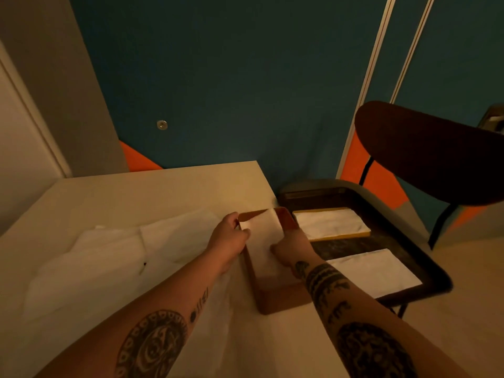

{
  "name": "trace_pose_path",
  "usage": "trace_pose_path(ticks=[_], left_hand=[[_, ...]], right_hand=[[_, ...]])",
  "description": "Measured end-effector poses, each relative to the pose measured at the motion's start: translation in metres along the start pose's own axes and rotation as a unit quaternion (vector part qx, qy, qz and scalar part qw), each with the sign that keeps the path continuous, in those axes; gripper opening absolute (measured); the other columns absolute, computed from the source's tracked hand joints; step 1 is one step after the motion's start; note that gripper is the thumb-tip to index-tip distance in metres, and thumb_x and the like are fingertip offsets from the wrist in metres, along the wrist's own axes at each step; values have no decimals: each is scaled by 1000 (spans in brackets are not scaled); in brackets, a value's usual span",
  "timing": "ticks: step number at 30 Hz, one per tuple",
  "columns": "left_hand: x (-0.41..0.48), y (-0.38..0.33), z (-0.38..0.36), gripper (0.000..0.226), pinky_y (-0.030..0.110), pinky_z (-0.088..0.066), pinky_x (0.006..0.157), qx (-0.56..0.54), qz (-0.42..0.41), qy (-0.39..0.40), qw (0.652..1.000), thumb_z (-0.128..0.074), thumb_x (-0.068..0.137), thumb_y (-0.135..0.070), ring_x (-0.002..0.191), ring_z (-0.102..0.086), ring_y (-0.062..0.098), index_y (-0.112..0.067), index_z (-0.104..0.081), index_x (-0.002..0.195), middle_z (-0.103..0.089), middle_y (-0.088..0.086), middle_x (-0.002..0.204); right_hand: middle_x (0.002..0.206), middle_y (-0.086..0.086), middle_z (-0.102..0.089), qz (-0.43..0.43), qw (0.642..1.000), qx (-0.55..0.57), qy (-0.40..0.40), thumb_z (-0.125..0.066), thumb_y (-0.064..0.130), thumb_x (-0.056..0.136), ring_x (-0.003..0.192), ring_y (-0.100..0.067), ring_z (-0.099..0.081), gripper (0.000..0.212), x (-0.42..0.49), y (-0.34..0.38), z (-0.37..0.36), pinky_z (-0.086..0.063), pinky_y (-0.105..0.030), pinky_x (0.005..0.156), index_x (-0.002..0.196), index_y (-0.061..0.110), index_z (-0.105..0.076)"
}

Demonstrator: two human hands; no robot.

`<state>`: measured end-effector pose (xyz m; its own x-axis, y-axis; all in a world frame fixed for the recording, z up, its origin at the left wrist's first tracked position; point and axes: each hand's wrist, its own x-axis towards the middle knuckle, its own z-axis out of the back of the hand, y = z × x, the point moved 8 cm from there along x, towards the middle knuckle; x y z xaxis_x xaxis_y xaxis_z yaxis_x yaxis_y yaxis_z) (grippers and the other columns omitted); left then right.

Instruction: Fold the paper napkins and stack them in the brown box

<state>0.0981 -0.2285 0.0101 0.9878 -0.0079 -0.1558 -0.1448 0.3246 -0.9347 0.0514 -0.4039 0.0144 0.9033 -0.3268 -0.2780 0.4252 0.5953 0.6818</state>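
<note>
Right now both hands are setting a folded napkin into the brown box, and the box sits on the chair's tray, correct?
No. The head view shows the left hand and right hand setting the folded napkin into the brown box, but the box sits on the table, beside the chair's tray.

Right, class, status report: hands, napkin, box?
Left hand and right hand grip folded napkin. Napkin in brown box. Nothing blocking.

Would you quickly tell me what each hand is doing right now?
Left hand: pinches the far corner of the folded napkin in the brown box.
Right hand: thumb rests on the napkin; grip cannot be told.
</note>
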Motion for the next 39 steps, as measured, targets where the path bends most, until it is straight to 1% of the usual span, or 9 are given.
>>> trace_pose_path(ticks=[6,13,17,20,23,26,32,35,39], left_hand=[[-2,5,-2,63,52,-48,108,8,-15,12,1000,-60,98,-28,140,-47,22,-34,-36,156,-43,-5,158],[-2,6,3,64,44,-40,116,33,-39,7,999,-60,98,-40,145,-42,18,-30,-36,157,-42,-5,159],[-2,6,26,55,47,-47,110,22,-40,-23,999,-59,99,-41,139,-47,19,-28,-45,151,-48,-2,155],[1,7,63,41,46,-50,107,38,-52,-58,996,-57,101,-36,129,-55,20,-24,-57,141,-58,0,144],[4,14,110,30,36,-51,101,65,-47,-102,992,-56,102,-33,116,-62,20,-23,-67,127,-68,1,131],[14,60,189,23,36,-52,98,107,-5,-154,982,-58,100,-32,110,-65,22,-24,-73,115,-72,1,121],[14,78,235,18,31,-51,91,182,10,-205,962,-61,97,-28,109,-66,24,-25,-74,109,-74,2,115],[23,102,253,16,37,-55,93,220,34,-201,954,-64,94,-35,111,-65,25,-30,-72,106,-74,-2,112],[34,123,255,35,40,-52,97,267,40,-155,950,-71,85,-45,119,-60,25,-31,-70,117,-71,-4,120]], right_hand=[[121,-11,-62,-47,997,-36,42,-62,19,97,115,-29,-58,27,4,-12,-13,-49,-38,96,123,10,-60],[131,-15,-61,68,983,-153,73,-53,22,101,122,-30,-58,35,6,19,-11,-48,-38,103,131,5,-57],[117,-6,-66,114,985,-128,0,-58,23,95,108,-25,-63,24,7,58,7,-52,-32,89,115,11,-62],[117,-8,-61,134,988,-77,-12,-66,30,92,107,-25,-60,31,0,94,9,-53,-35,88,117,17,-56],[135,-8,-60,196,979,-52,-6,-64,23,95,119,-27,-59,42,-11,133,-10,-50,-36,99,135,11,-56],[137,-9,-59,218,974,-54,36,-62,26,97,123,-27,-57,41,-14,178,-82,-44,-29,98,135,10,-57],[142,-12,-53,176,977,-98,65,-52,31,102,129,-29,-51,45,15,174,-116,-41,-30,102,138,3,-53],[139,-16,-54,145,976,-148,68,-47,37,102,125,-33,-52,46,38,164,-143,-43,-34,99,130,2,-54],[140,-16,-51,86,975,-199,46,-45,47,100,127,-36,-49,52,63,149,-164,-44,-46,105,135,7,-46]])
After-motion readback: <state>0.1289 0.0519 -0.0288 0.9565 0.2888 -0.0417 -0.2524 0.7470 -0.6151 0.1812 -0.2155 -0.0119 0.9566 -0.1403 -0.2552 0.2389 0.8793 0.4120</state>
